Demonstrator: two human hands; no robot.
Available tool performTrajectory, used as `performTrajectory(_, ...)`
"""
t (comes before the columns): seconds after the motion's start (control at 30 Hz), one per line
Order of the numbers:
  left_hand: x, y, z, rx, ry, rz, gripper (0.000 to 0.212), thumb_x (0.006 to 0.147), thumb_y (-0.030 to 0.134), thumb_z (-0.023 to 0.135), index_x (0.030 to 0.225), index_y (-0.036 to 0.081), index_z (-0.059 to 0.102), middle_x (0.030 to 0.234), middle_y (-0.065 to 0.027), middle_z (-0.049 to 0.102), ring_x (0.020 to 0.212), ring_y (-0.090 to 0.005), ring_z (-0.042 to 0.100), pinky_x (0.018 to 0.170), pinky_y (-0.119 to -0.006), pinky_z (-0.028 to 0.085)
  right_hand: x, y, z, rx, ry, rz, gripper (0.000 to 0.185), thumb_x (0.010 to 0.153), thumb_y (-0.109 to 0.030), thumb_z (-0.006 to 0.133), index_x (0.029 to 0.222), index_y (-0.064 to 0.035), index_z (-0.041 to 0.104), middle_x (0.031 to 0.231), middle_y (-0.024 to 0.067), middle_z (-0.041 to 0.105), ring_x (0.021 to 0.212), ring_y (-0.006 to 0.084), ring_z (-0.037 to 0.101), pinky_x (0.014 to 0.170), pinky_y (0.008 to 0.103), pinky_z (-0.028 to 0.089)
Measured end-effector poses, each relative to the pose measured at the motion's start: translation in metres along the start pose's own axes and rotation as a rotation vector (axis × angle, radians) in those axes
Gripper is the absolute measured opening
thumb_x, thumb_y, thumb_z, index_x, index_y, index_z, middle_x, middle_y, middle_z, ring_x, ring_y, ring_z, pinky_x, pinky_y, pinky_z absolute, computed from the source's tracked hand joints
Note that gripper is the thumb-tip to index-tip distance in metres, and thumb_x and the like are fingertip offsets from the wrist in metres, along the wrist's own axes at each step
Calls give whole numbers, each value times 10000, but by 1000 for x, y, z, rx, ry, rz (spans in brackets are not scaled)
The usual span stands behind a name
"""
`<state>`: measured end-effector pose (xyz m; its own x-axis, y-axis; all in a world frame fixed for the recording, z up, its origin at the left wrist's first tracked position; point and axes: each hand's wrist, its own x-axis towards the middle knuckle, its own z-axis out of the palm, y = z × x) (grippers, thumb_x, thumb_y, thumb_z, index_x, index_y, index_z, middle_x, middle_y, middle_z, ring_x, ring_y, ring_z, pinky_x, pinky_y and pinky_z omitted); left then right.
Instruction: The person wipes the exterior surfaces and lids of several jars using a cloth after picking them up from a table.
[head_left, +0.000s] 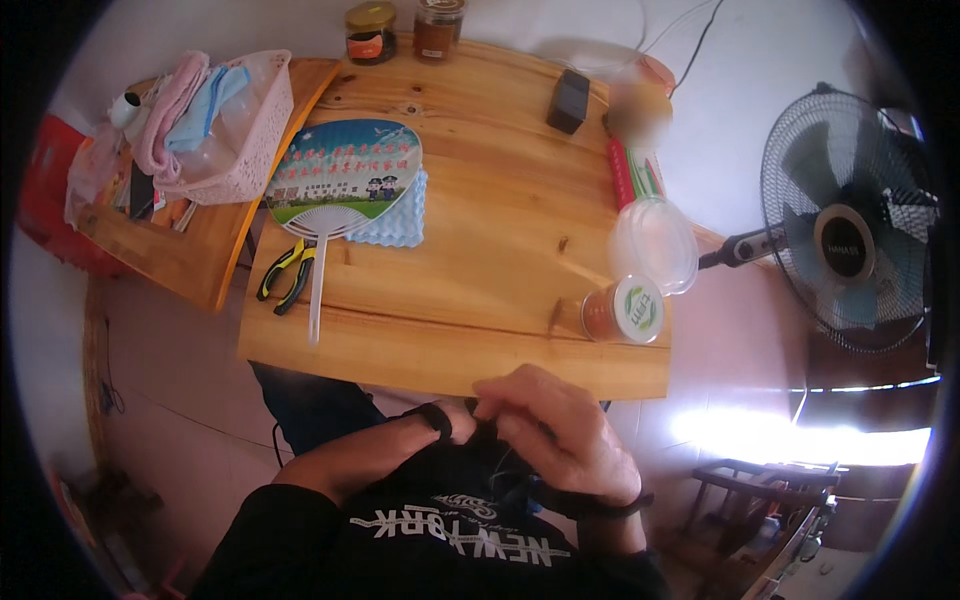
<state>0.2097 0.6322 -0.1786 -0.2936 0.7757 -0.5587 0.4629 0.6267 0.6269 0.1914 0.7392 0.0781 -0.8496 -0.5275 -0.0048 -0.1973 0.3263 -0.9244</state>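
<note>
Both my hands are close together in front of my black shirt, just below the near edge of the wooden table (480, 300). My right hand (562, 435) is bent, its thumb and fingertips brought near each other. Beside it is my left hand (456, 422), partly hidden, with a black band on the wrist. Something small and dark shows between the hands, too unclear to name. Thin pale strands appear below the right fingers. Nearest on the tabletop are a lidded jar (622, 309) and the white handle of a printed plastic hand fan (345, 165).
Black-and-yellow pliers (286, 274) lie by the hand fan, which overlaps a blue wavy foam pad (409, 217). A clear plastic tub (654, 244) is behind the lidded jar. An electric fan (844, 240) stands right. A pink basket (255, 142) with cloths sits left.
</note>
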Motion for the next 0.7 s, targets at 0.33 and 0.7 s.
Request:
performTrajectory(0.33, -38, 12, 7, 62, -23, 177, 154, 827, 203, 504, 956, 147, 568, 914, -98, 635, 885, -289, 639, 771, -397, 507, -26, 5, -3, 106, 123, 105, 231, 890, 39, 504, 1111, 15, 565, 923, 96, 643, 740, 138, 601, 674, 253, 489)
performTrajectory(0.7, -113, 96, -62, 92, 261, 341, 176, 819, 98, 566, 967, 2, 576, 792, -135, 597, 789, -319, 646, 636, -408, 521, -25, 32, -2, 602, 386, 114, 288, 931, 5, 435, 1179, 10, 581, 1014, 45, 631, 664, 67, 524, 580, 182, 412)
